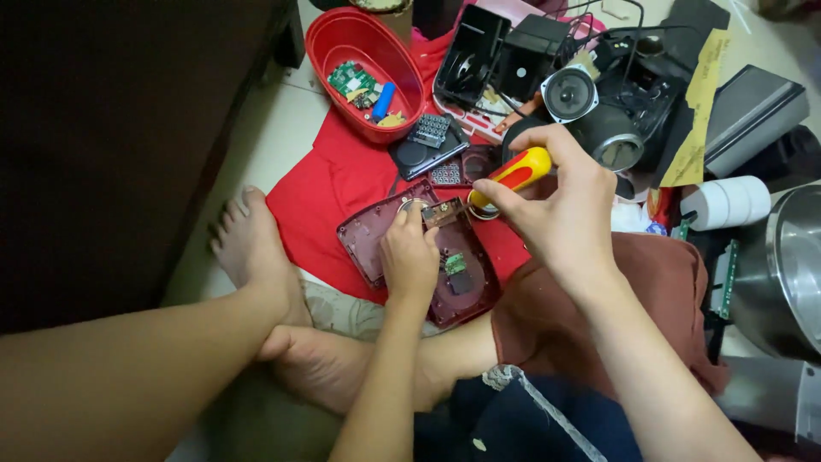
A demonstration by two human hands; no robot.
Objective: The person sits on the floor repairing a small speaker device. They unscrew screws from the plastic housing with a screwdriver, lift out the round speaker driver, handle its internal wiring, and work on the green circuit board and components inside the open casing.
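Steadying the dark red plastic case [376, 235] on the red cloth [329, 184] with our left hand [409, 257] pressed flat, our right hand [556, 210] grips the yellow-red screwdriver [513, 175]; we judge a screw near the top edge is being worked, needing a straight tip.

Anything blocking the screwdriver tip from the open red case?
Nothing visible does. The right hand holds the screwdriver angled down at the red case, beside the left hand resting on it.
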